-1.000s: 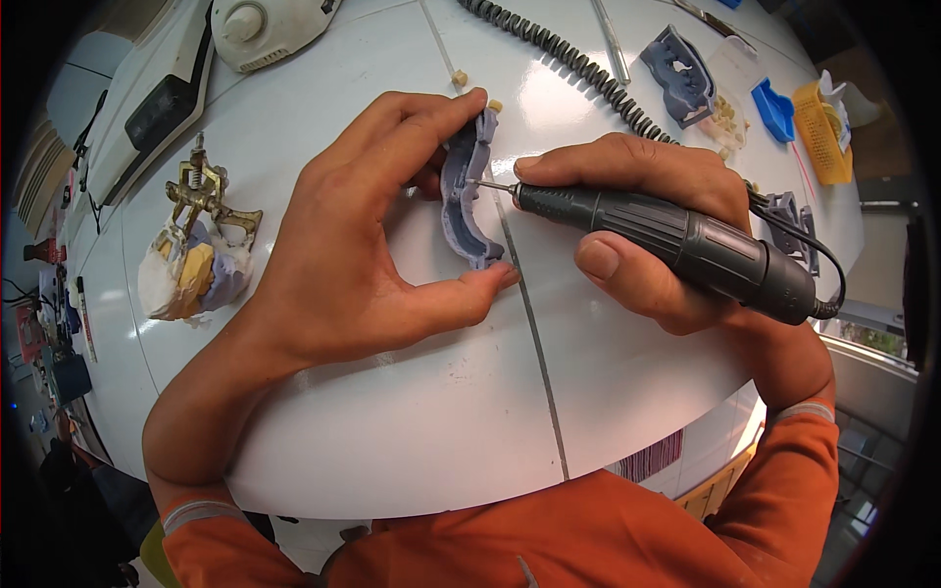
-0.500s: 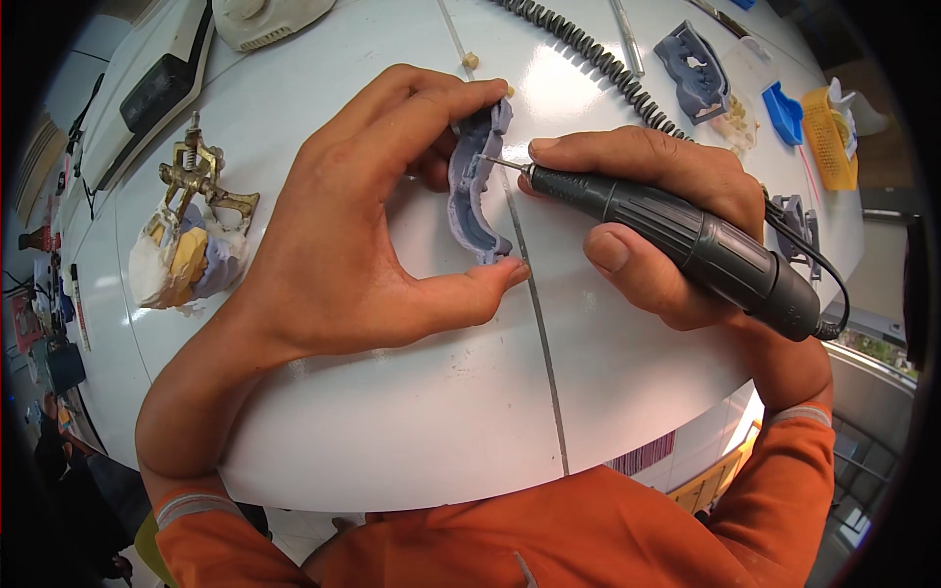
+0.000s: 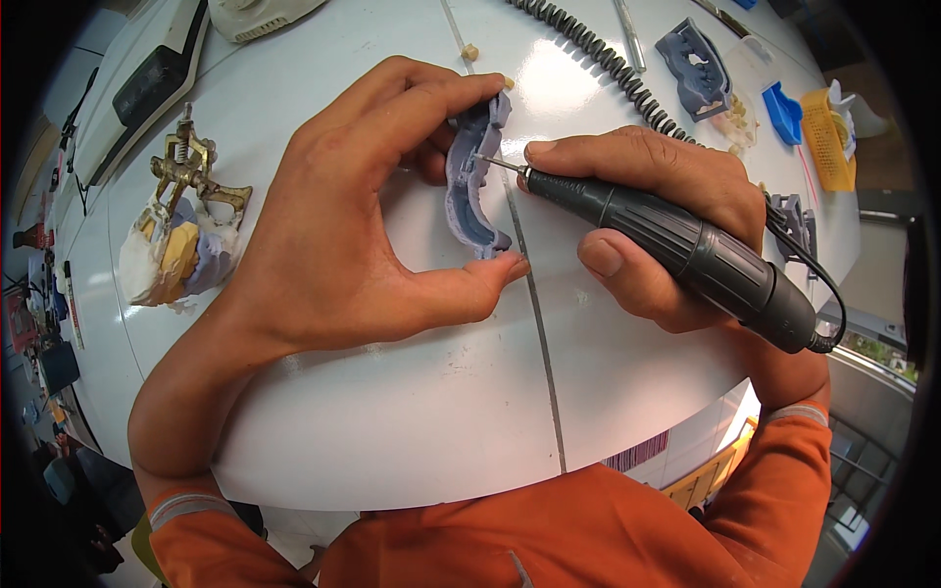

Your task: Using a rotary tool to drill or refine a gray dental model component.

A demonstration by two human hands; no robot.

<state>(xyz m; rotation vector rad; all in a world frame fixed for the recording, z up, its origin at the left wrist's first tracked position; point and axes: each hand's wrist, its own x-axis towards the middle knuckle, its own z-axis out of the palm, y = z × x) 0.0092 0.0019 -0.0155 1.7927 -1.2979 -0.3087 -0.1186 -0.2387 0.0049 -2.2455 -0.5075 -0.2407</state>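
Observation:
Between the thumb and fingers of my left hand (image 3: 343,211) is a curved, grey-blue dental arch piece (image 3: 474,220), gripped by its two ends with its hollow side showing. My right hand (image 3: 676,196) is wrapped round a black rotary handpiece (image 3: 686,240), held like a pen. Its thin metal bur (image 3: 500,163) points left and its tip meets the inside of the arch near the middle. A cable leaves the handpiece's rear end. Whether the bur spins cannot be seen.
On the white table (image 3: 412,421), a brass articulator (image 3: 191,171) with plaster and yellow models stands at left. A coiled cord (image 3: 588,54) runs across the back. Another grey dental model (image 3: 694,71), a blue piece (image 3: 783,113) and a yellow basket (image 3: 829,142) lie at far right.
The view has shifted very slightly. Both hands keep their grip, and the bur tip stays at nearly the same spot inside the arch.

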